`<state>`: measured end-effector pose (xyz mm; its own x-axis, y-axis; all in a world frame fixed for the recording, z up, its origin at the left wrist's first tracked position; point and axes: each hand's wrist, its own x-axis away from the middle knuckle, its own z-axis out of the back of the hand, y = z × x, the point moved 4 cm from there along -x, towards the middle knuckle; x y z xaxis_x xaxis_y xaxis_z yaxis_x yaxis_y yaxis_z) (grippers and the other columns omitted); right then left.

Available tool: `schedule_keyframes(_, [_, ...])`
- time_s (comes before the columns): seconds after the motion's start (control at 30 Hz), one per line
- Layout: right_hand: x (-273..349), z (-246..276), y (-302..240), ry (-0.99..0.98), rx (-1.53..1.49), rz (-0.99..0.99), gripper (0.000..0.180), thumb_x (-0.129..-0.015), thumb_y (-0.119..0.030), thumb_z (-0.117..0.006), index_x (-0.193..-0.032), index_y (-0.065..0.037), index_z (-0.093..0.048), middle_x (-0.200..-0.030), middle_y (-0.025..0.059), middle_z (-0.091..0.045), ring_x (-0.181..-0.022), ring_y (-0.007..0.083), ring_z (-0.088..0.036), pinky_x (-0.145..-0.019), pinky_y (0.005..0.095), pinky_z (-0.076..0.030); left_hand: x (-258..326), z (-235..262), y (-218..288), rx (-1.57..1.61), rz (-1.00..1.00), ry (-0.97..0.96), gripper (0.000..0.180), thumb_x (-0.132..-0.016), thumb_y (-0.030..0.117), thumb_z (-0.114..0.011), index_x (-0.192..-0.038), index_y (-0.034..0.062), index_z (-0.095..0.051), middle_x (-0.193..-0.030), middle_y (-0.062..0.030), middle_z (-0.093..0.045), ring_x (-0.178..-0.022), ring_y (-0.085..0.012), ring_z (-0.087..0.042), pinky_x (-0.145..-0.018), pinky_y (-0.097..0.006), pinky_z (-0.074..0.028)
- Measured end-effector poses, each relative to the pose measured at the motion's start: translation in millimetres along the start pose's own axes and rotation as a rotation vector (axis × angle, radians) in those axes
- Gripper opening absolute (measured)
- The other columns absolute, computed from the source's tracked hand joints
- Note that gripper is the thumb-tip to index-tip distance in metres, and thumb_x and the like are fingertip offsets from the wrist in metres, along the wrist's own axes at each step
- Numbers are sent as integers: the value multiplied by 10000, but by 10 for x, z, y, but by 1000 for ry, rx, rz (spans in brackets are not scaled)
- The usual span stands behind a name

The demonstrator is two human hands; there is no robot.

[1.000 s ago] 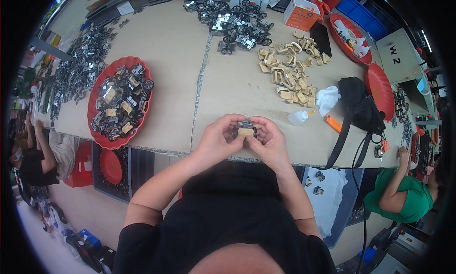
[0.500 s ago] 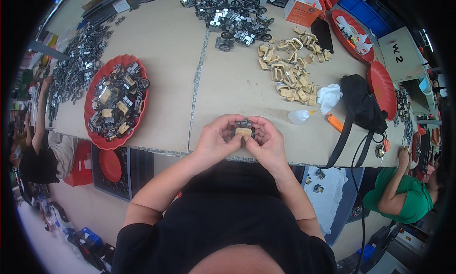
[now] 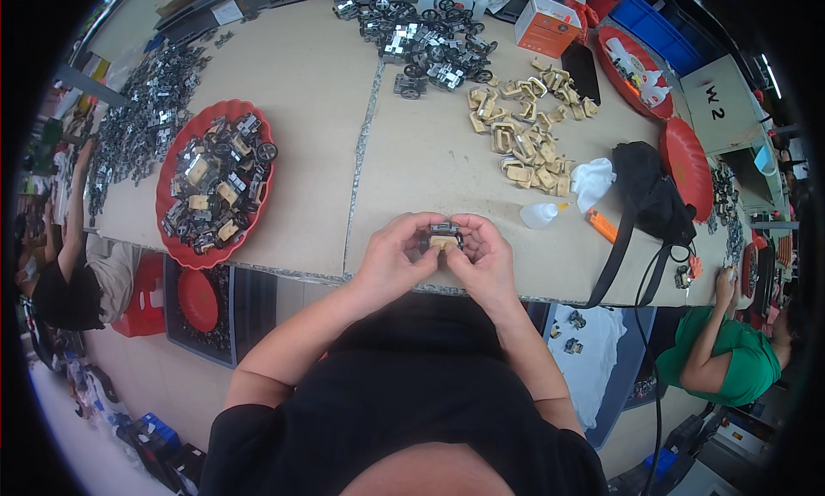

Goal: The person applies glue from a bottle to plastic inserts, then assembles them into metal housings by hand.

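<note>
Between my two hands, just over the table's near edge, is a small toy vehicle (image 3: pixel 443 229) with a dark chassis, dark wheels and a tan body piece. My left hand (image 3: pixel 397 254) grips it from the left, thumb pressed against the tan part. From the other side my right hand (image 3: pixel 481 257) closes on it, thumb also on the tan part. Ahead and to the right lies a pile of tan plastic body parts (image 3: pixel 528 143). Dark wheeled chassis (image 3: pixel 430 49) are heaped at the far middle. On the left, a red scalloped tray (image 3: pixel 163 212) holds dark chassis, several with tan parts.
A white squeeze bottle (image 3: pixel 540 214), white cloth (image 3: pixel 593 182), orange tool (image 3: pixel 601 226) and black bag (image 3: pixel 640 186) lie right of my hands. Many small dark parts (image 3: pixel 150 101) cover the far left. Co-workers sit at both sides; a grey bin (image 3: pixel 614 376) stands below the table.
Both hands still hold the toy vehicle in nearly the same place. The view has shifted slightly. At the right, the co-worker's head has come further into view.
</note>
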<state>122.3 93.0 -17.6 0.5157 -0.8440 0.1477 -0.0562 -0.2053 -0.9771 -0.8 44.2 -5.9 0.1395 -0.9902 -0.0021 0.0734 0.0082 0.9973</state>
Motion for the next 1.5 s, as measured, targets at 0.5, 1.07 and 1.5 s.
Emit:
schedule_keyframes(0.5, [-7,-18,-25,-11,-1,66,352,-762,34,-538,-1098,24,-436,-929,82,-558,-799,94,-557,-666,204,-455,-17,9,-39,36,53,5,377,-753,-86,-506,-1118,-15,-444,-971,-63,-506,-876,-120,-536,-779,-246,-459])
schedule_keyframes(1.07, [9,-25,-14,-7,11,66,353,-746,42,-551,-1084,32,-448,-946,80,-559,-805,92,-551,-657,204,-452,-42,-2,15,212,137,-31,339,-755,-92,-493,-1082,-17,-449,-1018,-90,-524,-911,-132,-540,-802,-252,-446])
schedule_keyframes(1.5, [13,-14,3,-4,40,67,362,-739,41,-557,-1085,30,-451,-956,79,-558,-828,103,-550,-676,212,-450,-49,-4,30,241,181,-31,322,-750,-84,-501,-1062,-13,-464,-984,-76,-530,-878,-106,-536,-765,-235,-450])
